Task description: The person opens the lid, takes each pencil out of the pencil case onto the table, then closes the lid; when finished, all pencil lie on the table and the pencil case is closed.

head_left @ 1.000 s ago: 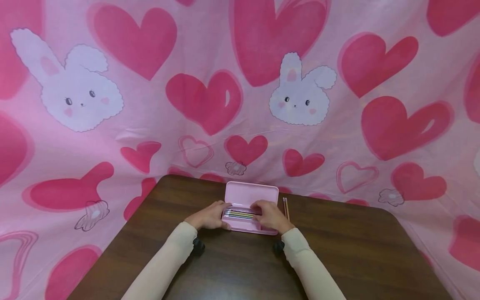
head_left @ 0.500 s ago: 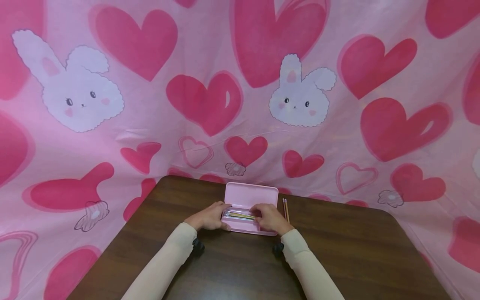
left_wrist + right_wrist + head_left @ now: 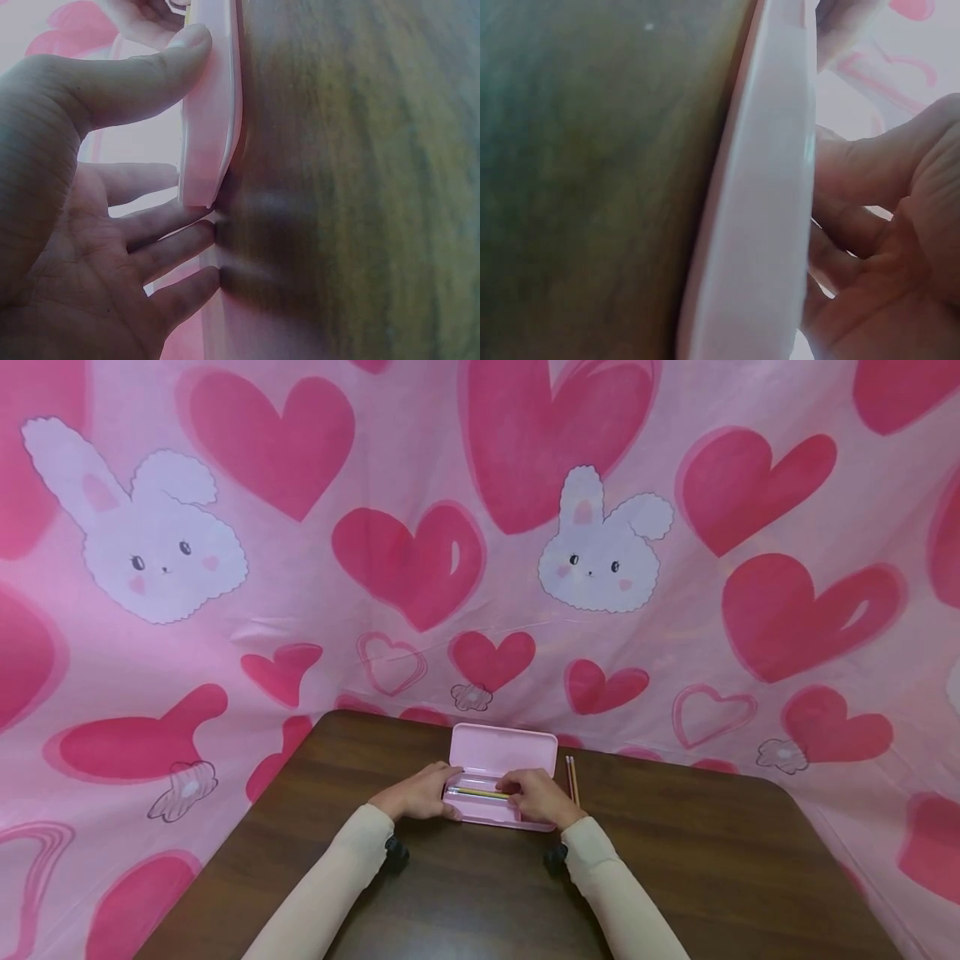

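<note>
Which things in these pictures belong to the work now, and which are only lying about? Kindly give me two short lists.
Seemingly in use:
Pink pencil case, open
Bunched pencils inside it
Left hand, holding the case's left end
Right hand, reaching in at the pencils

Just around:
Two loose pencils beside the case, untouched; they may belong
Brown table
Heart-and-rabbit cloth behind
</note>
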Demonstrator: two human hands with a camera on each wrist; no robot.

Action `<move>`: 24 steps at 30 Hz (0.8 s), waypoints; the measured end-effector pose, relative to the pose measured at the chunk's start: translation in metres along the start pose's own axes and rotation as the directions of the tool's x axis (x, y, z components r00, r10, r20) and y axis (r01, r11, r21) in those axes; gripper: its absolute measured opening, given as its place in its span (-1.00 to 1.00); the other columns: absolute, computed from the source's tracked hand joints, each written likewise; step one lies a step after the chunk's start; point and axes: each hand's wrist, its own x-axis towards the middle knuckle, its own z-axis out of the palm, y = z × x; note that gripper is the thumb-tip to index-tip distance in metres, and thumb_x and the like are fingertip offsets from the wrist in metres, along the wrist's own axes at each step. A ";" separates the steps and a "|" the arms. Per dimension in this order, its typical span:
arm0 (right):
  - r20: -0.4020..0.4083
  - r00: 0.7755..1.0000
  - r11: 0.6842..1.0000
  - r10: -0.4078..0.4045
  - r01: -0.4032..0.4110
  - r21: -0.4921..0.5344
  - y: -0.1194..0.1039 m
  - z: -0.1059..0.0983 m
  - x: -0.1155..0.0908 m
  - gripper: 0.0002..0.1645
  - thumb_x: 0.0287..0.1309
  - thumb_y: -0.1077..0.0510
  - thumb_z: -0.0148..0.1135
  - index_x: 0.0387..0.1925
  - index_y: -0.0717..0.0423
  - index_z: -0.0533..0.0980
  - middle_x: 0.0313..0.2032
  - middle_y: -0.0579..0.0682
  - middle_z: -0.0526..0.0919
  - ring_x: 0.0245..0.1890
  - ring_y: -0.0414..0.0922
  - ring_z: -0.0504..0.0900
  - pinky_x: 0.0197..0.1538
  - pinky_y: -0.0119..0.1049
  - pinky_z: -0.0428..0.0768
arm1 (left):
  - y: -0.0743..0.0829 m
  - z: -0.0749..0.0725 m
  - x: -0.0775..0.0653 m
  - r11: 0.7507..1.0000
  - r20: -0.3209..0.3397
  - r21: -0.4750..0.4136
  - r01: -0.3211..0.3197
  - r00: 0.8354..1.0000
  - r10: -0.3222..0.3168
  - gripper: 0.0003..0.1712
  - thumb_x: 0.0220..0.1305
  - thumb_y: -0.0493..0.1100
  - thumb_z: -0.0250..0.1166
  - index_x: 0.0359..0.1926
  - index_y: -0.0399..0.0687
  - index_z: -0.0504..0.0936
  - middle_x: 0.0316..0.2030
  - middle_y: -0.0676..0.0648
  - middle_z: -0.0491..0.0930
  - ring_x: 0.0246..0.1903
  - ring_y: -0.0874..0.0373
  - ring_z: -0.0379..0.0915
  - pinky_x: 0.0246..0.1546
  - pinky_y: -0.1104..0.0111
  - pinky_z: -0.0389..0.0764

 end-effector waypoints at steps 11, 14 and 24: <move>-0.026 1.000 0.999 -0.005 0.004 -0.034 0.000 0.002 0.001 -0.75 0.10 0.41 0.37 -0.25 0.03 0.73 -0.33 -0.05 0.72 -0.35 -0.20 0.55 -0.08 -0.25 0.68 | 0.001 -0.001 -0.001 1.000 0.000 0.009 0.008 1.000 -0.008 0.00 0.10 0.09 0.54 0.49 -0.07 0.32 0.31 -0.19 0.41 0.27 -0.06 0.34 0.42 -0.05 0.37; -0.020 0.999 0.997 -0.025 0.024 -0.072 -0.002 0.003 0.001 -0.76 0.09 0.38 0.40 -0.24 0.03 0.73 -0.33 -0.07 0.72 -0.35 -0.22 0.54 -0.07 -0.26 0.68 | 0.001 0.000 -0.001 1.000 0.009 0.007 0.017 1.000 -0.017 -0.01 0.12 0.09 0.53 0.49 -0.05 0.31 0.32 -0.18 0.40 0.27 -0.05 0.34 0.42 -0.05 0.37; -0.041 0.998 0.988 -0.040 0.033 -0.150 -0.006 0.002 0.001 -0.76 0.09 0.33 0.43 -0.19 0.04 0.73 -0.29 -0.07 0.75 -0.32 -0.19 0.57 0.02 -0.19 0.70 | 0.001 -0.001 -0.002 0.999 0.014 -0.007 0.039 0.999 -0.038 -0.01 0.13 0.08 0.52 0.51 0.00 0.29 0.37 -0.18 0.35 0.28 -0.06 0.33 0.42 -0.08 0.36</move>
